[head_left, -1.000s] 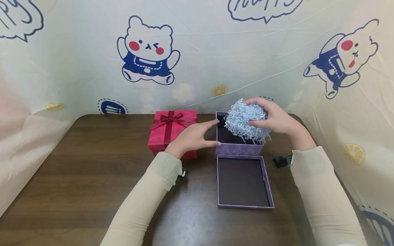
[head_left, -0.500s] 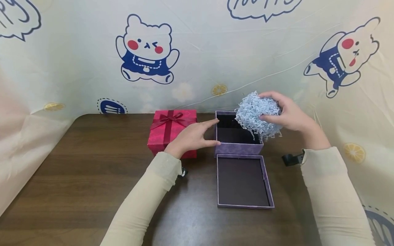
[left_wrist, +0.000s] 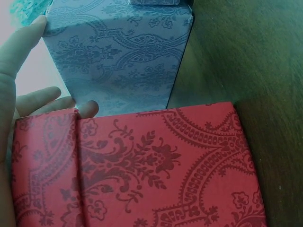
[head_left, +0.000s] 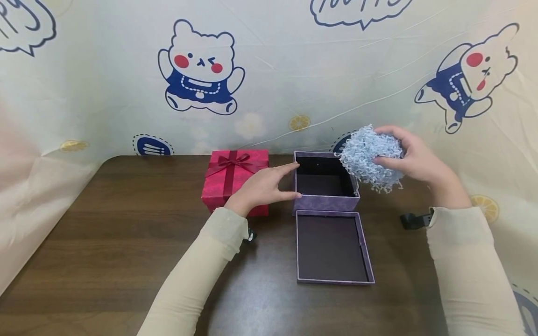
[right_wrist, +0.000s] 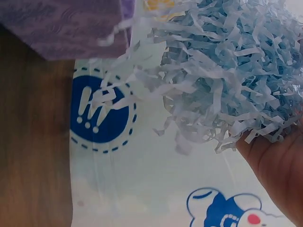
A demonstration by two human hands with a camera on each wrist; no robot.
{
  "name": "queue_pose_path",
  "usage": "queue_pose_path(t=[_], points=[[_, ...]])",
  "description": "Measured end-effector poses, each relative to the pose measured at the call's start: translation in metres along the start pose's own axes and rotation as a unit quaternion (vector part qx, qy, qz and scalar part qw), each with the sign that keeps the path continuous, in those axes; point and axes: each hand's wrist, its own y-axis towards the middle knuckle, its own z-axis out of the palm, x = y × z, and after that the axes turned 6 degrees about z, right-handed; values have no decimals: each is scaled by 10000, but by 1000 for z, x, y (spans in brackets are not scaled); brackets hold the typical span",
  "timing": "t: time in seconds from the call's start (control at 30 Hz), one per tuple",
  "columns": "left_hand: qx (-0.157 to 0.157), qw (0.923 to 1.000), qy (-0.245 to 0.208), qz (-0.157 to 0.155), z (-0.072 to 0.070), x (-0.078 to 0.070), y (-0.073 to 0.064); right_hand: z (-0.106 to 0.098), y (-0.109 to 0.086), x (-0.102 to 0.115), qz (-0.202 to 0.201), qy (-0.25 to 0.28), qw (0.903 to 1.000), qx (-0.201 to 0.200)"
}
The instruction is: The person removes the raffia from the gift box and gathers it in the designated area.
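My right hand (head_left: 416, 156) grips a fluffy wad of light blue shredded paper (head_left: 370, 156), held up at the right edge of the purple box (head_left: 328, 203). Loose strands of the paper (right_wrist: 227, 71) hang down in the right wrist view. The purple box stands with its top off, its dark inside showing. My left hand (head_left: 265, 186) rests against the box's left side, thumb and forefinger spread with fingertips at the rim. In the left wrist view its thumb (left_wrist: 33, 35) touches a corner of the box (left_wrist: 118, 56).
A red gift box (head_left: 214, 196) with a dark red ribbon bow stands left of the purple box, partly behind my left hand. The purple lid (head_left: 332, 247) lies inside up in front of the box. A printed cloth (head_left: 269, 70) hangs behind the wooden table (head_left: 105, 242).
My right hand has moved to the right with the shredded paper, from over the purple box to its right edge, uncovering more of the inside. My left hand has stayed in place.
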Motion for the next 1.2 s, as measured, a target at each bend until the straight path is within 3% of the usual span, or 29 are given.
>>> queue_pose_path(t=[0.13,0.47,0.7,0.93,1.2], points=[[11,10000,-10,-28,0,-1,-1,-3,-7,-8,343,162,9992,-124],[-28,10000,88,10,1,1,-1,-14,-23,-30,645,-26,9968,-478],[-33,10000,71,20,1,1,-1,-22,-32,-47,830,192,9945,-612],[-17,10000,83,7,2,1,-1,-20,-39,-63,1095,263,9925,-478],[5,10000,98,12,1,0,-1,-11,-41,-91,1192,-224,9922,-288]])
